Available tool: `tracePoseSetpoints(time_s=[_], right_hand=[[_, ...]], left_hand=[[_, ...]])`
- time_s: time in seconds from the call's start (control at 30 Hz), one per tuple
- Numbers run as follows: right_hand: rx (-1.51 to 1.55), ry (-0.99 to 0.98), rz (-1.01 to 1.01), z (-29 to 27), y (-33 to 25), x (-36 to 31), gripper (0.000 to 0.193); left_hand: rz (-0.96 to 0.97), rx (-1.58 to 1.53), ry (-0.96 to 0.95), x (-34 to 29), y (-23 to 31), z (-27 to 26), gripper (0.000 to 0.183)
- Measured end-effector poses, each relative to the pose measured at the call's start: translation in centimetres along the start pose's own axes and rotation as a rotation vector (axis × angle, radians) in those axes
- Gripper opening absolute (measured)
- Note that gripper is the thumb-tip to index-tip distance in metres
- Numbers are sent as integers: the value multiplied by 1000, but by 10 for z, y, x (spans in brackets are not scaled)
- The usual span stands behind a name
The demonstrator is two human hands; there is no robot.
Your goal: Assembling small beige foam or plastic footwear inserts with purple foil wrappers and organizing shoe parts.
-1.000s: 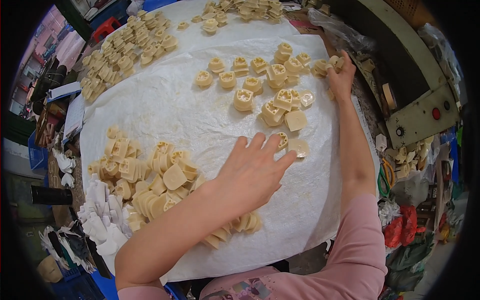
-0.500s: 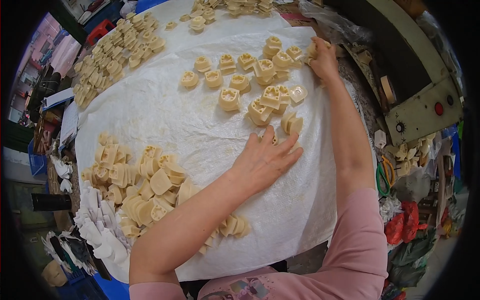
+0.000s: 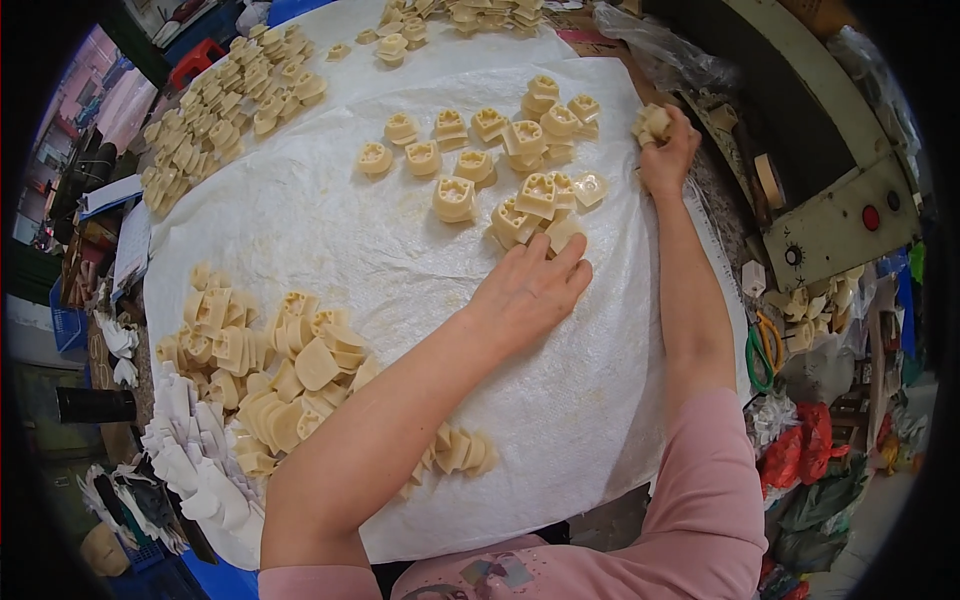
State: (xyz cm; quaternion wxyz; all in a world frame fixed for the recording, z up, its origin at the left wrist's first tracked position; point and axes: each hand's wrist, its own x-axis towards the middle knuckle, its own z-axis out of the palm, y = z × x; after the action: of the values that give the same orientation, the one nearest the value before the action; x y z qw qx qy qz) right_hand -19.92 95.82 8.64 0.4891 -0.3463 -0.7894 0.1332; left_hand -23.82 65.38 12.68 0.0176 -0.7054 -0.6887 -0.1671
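My right hand (image 3: pixel 670 160) is closed round a cream moulded piece (image 3: pixel 652 125) past the sheet's far right edge. Near the middle, my left hand (image 3: pixel 528 292) has its fingers drawn in against another cream moulded piece (image 3: pixel 567 229); its fingertips are partly hidden. Just beyond that hand stands a loose cluster of similar pieces (image 3: pixel 538 195), several with hollows and small holes facing up. A flatter cream piece (image 3: pixel 590 188) lies right of the cluster. Single pieces (image 3: pixel 455 199) stand farther left on the white sheet (image 3: pixel 330 240).
A heaped pile of cream pieces (image 3: pixel 318 365) lies near left, beside stacked white pieces (image 3: pixel 205 470). More cream pieces (image 3: pixel 225 110) cover the far left. At right, a grey-green machine (image 3: pixel 845 225) with a red button borders the table. Crumpled clear plastic (image 3: pixel 670 50) lies at the back.
My left hand has drawn its fingers together and shifted slightly away from me, with the cream piece now against the cluster. My right hand has moved right and nearer, holding its piece.
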Motion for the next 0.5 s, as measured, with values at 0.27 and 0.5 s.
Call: tracePoseSetpoints(time_s=[0.27, 0.5], right_hand=[[-8, 76, -1, -13, -7, -8, 56], [-255, -236, -106, -11, -28, -16, 58]], left_hand=[[106, 6, 64, -1, 1, -12, 27], [148, -14, 140, -6, 1, -16, 20]])
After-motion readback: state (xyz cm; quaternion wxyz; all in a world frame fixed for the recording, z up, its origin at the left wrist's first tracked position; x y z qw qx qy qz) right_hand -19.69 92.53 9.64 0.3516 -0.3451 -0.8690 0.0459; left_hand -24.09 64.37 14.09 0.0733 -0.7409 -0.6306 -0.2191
